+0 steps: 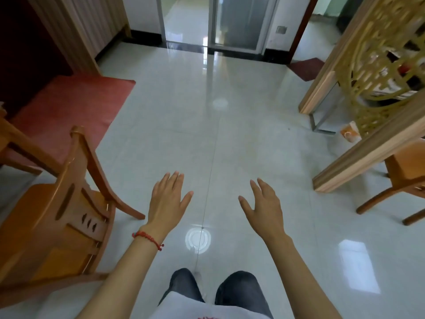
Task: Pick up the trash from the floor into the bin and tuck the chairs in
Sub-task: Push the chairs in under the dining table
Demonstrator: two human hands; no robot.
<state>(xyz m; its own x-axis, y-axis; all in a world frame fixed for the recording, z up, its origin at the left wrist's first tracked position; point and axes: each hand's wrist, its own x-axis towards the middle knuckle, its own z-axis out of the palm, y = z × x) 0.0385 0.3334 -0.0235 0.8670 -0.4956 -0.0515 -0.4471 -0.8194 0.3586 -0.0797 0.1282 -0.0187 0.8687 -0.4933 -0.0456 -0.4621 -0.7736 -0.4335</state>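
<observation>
My left hand [167, 199] and my right hand [264, 203] hover palm-down over the pale tiled floor [207, 134], both open and holding nothing. A red cord bracelet circles my left wrist. An orange wooden chair [66, 217] stands at my left, its back close to my left forearm. Part of a second wooden chair [400, 180] shows at the right edge, partly behind a wooden partition. A small white and orange item [349, 134], perhaps a cup or wrapper, lies on the floor at the foot of that partition. No bin is in view.
A carved golden wooden partition [377, 93] with a thick frame juts in from the right. A red mat [73, 104] lies at the left by a dark doorway. A glass sliding door [220, 21] is straight ahead. More wooden furniture [13, 139] sits at the far left.
</observation>
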